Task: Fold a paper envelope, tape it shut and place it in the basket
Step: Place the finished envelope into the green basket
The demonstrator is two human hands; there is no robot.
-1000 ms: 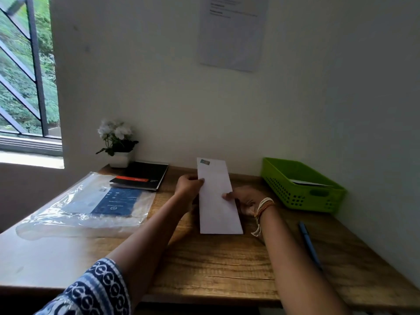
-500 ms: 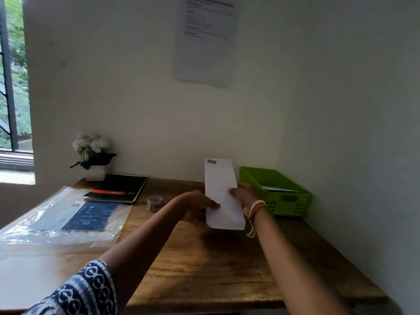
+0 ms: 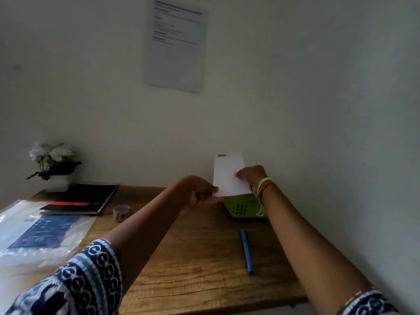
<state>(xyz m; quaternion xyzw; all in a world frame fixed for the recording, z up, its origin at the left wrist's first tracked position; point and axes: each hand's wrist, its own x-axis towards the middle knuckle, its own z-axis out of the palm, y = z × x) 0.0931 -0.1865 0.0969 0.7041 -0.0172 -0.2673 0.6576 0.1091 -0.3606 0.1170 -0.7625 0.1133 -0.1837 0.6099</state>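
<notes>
Against the wall, both hands (image 3: 200, 189) (image 3: 251, 175) pinch the envelope (image 3: 228, 176) over the basket (image 3: 242, 206).

The scene is dim and greyish, with the wall (image 3: 295, 87) in murky shadow that deepens toward the far right, while the brightest patches are the white envelope (image 3: 228, 176) and a pale glare on the plastic bag (image 3: 34, 235) at the near left, so the light seems to come from the left. Detail is soft throughout: the print on the wall sheet (image 3: 175, 44) is too blurred to read and the flowers (image 3: 51, 153) look smeared. Wide-angle distortion bends the counter (image 3: 204, 269) edge and stretches both forearms toward the lower corners.
</notes>
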